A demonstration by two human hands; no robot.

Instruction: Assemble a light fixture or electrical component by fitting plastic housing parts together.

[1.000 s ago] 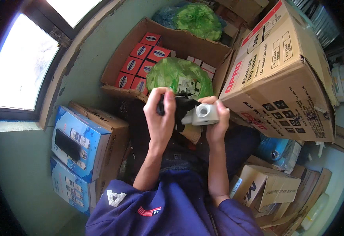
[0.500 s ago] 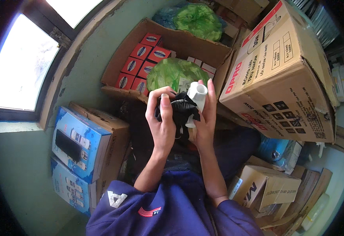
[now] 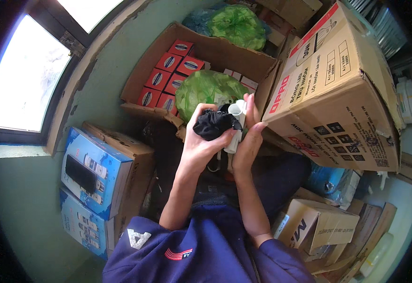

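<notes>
In front of my chest, a white plastic pipe fitting with a round open end stands upright between my hands. My right hand supports it along its right side, fingers behind it and thumb up. A bunched black cloth fills my left hand, which is closed around it and presses it against the fitting's left side. Part of the fitting is hidden by the cloth and fingers. Just beyond my hands, a green plastic bag with white pieces showing lies in an open carton.
Several red-and-white small boxes fill the carton's left. A large cardboard box stands close at right, a smaller carton below it. Left, a black phone lies on a blue box. Another green bag sits behind.
My left hand has turned and shifted right, bringing the cloth against the fitting. The fitting has dropped slightly, and my right hand has turned with its thumb now raised outward.
</notes>
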